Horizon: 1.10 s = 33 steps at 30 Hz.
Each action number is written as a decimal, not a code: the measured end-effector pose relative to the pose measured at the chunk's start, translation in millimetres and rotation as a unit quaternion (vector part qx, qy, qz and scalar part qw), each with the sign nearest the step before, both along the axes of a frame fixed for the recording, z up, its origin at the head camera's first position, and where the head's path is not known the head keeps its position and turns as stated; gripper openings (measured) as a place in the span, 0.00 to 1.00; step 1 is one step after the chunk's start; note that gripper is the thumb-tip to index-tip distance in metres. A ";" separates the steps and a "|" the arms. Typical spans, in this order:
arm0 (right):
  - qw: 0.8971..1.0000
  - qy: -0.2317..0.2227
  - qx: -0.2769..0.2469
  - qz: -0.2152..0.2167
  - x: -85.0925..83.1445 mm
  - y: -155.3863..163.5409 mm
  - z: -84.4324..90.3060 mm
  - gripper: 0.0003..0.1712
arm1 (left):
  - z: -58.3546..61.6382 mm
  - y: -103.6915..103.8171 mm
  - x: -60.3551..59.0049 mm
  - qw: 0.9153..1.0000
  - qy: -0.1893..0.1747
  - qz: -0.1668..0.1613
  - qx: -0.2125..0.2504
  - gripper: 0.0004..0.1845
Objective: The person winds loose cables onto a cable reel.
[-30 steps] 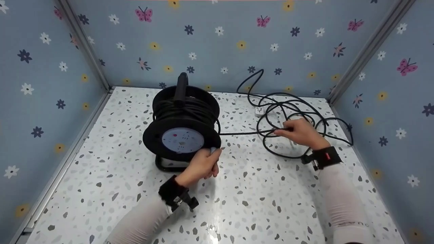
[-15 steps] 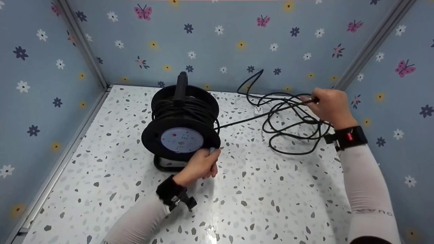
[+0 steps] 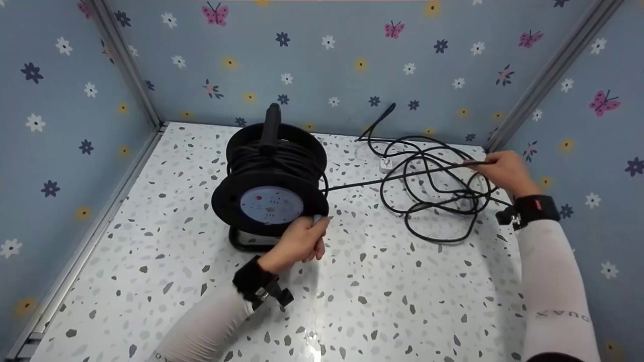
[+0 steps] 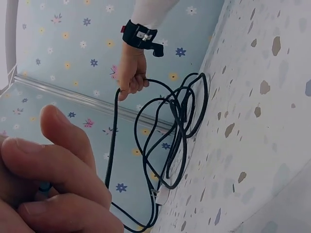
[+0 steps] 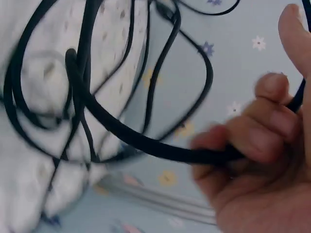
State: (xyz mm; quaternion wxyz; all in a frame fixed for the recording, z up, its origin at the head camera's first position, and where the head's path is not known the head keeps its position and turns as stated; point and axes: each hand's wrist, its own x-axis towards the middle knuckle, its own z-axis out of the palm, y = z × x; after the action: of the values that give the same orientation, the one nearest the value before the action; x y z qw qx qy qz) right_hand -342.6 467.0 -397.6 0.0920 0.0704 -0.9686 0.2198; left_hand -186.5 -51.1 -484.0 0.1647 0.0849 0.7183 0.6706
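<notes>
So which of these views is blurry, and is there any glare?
Right wrist view: motion-blurred, the black rubber cable and right hand smeared. Left wrist view: left hand soft, too close. Head view: sharp, with a glare streak on the speckled white tabletop.

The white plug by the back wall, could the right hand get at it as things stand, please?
Probably yes, but not freely: the right hand grips the cable, and the plug lies beside the loose coils, with nothing covering it.
</notes>
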 end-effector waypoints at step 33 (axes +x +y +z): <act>0.998 0.008 -0.040 -0.056 29.3 58.7 67.3 0.33 | -19.3 -12.1 -0.3 1.000 -0.018 -0.008 -0.009 0.28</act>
State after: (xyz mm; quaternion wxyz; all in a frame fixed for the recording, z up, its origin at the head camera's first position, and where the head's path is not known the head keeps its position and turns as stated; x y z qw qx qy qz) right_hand -313.3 525.7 -330.3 0.1145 0.0137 -0.9608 0.2523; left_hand -186.8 -63.2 -503.3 0.1832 0.0770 0.7204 0.6645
